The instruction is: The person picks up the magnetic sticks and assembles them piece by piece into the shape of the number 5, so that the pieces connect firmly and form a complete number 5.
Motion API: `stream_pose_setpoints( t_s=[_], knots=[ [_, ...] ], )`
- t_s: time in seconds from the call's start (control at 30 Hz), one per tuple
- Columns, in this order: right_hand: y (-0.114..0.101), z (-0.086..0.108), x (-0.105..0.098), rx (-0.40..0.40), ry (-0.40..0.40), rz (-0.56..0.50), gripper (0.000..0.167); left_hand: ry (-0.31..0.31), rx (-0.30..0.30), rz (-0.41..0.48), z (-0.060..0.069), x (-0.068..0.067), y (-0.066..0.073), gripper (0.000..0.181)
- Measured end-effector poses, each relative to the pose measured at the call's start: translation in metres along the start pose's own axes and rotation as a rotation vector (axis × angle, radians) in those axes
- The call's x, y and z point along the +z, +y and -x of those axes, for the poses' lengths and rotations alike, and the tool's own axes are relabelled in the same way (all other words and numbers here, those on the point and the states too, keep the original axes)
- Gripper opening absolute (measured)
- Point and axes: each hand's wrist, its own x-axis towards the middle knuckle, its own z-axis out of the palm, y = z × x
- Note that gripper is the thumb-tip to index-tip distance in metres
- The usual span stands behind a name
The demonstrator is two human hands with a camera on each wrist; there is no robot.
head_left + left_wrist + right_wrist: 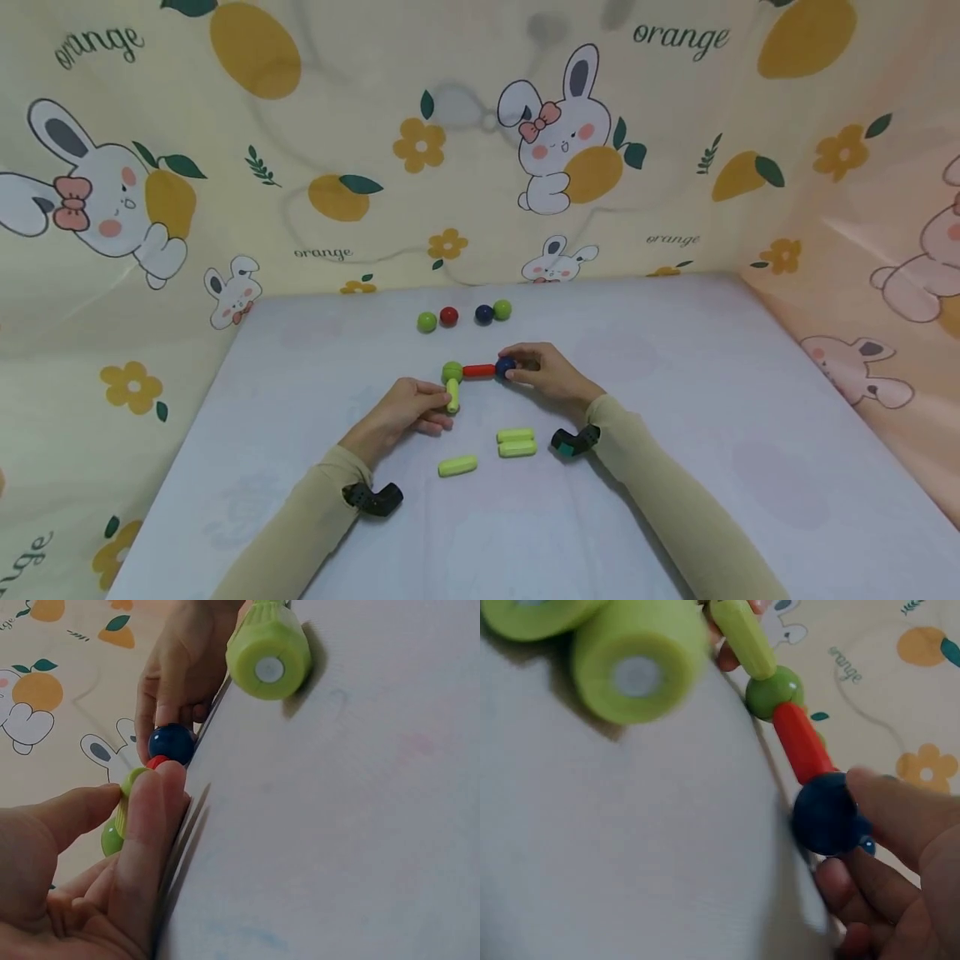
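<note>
A joined chain lies on the white table: a yellow-green rod [452, 397], a green ball [452, 372], a red rod [479, 371] and a dark blue ball [506, 367]. The yellow-green rod points toward the person, and the red rod runs right from the green ball. My left hand [401, 410] pinches the yellow-green rod between thumb and fingers. With thumb and fingertips, my right hand [551, 372] holds the blue ball at the red rod's right end. In the right wrist view, the red rod [801, 742] meets the blue ball [826, 814].
Behind the chain sit a green ball [427, 322], a red ball [448, 316], a blue ball [483, 314] and another green ball [502, 309]. Nearer the person lie a single yellow-green rod [457, 466] and two side by side [517, 448]. A patterned cloth [480, 167] rises behind.
</note>
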Motion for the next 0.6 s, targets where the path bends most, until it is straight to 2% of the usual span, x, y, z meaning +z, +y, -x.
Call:
stream_pose_setpoints(
  t_s=[0.13, 0.23, 0.4, 0.6],
  knots=[
    [-0.001, -0.005, -0.009, -0.018, -0.016, 0.008, 0.044, 0.000, 0.013, 0.005, 0.001, 0.000, 0.000, 0.036],
    [-0.001, -0.011, -0.016, 0.013, -0.001, -0.021, 0.044, -0.005, 0.023, 0.009, 0.003, 0.000, 0.000, 0.036],
    [-0.007, -0.027, -0.029, 0.075, 0.098, -0.050, 0.044, -0.016, 0.029, 0.005, 0.002, -0.001, 0.000, 0.037],
    [-0.004, -0.051, -0.036, 0.085, 0.219, -0.038, 0.040, 0.005, 0.029, 0.006, 0.001, 0.000, -0.003, 0.036]
  ],
)
